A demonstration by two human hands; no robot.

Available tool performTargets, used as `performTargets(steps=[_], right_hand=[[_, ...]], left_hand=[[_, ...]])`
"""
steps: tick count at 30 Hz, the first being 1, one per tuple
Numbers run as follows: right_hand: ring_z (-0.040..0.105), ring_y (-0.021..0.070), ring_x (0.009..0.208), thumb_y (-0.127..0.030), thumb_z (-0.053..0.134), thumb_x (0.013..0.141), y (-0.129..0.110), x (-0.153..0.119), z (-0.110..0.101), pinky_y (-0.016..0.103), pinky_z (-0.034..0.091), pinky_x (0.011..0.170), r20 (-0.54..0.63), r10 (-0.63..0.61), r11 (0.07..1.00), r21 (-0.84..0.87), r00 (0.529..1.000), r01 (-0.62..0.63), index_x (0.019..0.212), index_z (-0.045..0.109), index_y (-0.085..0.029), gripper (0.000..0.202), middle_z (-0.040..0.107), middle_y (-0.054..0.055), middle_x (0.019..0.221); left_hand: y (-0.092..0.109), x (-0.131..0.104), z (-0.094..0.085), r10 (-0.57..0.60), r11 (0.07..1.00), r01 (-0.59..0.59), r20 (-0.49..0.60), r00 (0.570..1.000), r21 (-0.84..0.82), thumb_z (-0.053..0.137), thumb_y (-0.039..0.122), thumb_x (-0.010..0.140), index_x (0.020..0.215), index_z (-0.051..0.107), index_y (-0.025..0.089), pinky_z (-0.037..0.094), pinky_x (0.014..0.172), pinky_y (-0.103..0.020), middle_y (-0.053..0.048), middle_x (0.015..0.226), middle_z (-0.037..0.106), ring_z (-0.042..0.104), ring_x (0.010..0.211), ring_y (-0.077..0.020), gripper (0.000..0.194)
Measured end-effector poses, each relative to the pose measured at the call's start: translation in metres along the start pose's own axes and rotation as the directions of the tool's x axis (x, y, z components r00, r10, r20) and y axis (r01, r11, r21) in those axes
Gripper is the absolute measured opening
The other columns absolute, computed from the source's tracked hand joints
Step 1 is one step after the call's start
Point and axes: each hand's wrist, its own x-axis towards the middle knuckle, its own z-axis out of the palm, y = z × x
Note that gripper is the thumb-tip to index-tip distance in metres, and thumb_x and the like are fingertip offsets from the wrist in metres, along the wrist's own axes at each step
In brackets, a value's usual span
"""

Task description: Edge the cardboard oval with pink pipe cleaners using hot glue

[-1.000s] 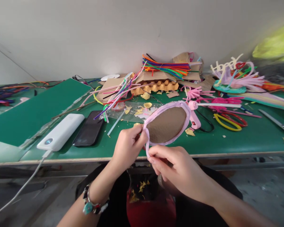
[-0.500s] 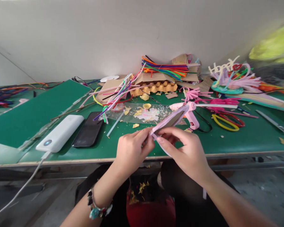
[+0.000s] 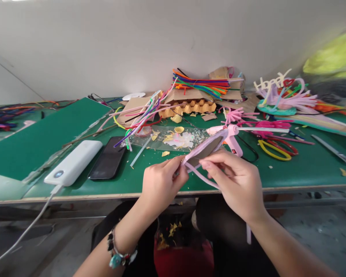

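Note:
My left hand point(image 3: 164, 179) is closed, its fingertips pinching the near end of a cardboard piece point(image 3: 208, 149) edged with lilac pipe cleaner. The piece tilts up and away from me. From those fingertips a loose lilac pipe cleaner point(image 3: 203, 177) curves right and passes behind my right hand point(image 3: 238, 181); its tail hangs below the wrist. Thumb and forefinger of the right hand are pinched together beside the cardboard, with a faint thin strand near their tips; what they grip is too small to name. Just beyond lies a pink hot glue gun point(image 3: 233, 140), partly covered by the cardboard.
On the green table are a white power bank point(image 3: 73, 161), a black phone point(image 3: 108, 157), yellow-handled scissors point(image 3: 273, 150), a utility knife point(image 3: 333, 149) and an egg carton point(image 3: 196, 107). Pipe cleaner bundles point(image 3: 202, 82) lie behind. A red bin point(image 3: 183, 257) stands between my knees.
My right hand has drawn back to the right, away from the left fingertips, baring more of the cardboard and the loose pipe cleaner. The left hand holds its place.

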Motion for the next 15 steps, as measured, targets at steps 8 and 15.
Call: performTargets(steps=[8, 15], right_hand=[[0.058, 0.0095, 0.079, -0.020, 0.048, 0.084, 0.012, 0.001, -0.005, 0.025, 0.048, 0.068, 0.028, 0.033, 0.898, 0.438, 0.999, -0.042, 0.077, 0.056, -0.022, 0.011, 0.064, 0.000, 0.089], [0.048, 0.0068, 0.060, -0.022, 0.043, 0.086, 0.015, 0.003, -0.010, 0.022, 0.041, 0.055, 0.114, 0.085, 0.843, 0.521, 0.990, -0.132, 0.079, 0.058, -0.021, 0.017, 0.057, -0.002, 0.071]], left_hand=[[-0.002, 0.003, -0.003, -0.103, 0.987, 0.113, 0.084, 0.991, -0.113, 0.037, 0.017, 0.077, 0.051, 0.043, 0.019, 0.031, 0.041, -0.016, 0.003, 0.041, 0.052, 0.046, 0.036, -0.0073, 0.026], [-0.012, 0.004, -0.006, -0.213, 0.966, 0.219, 0.062, 0.975, -0.137, 0.037, 0.018, 0.076, 0.049, 0.038, 0.019, 0.035, 0.042, -0.016, 0.004, 0.037, 0.051, 0.049, 0.034, -0.0077, 0.027]])
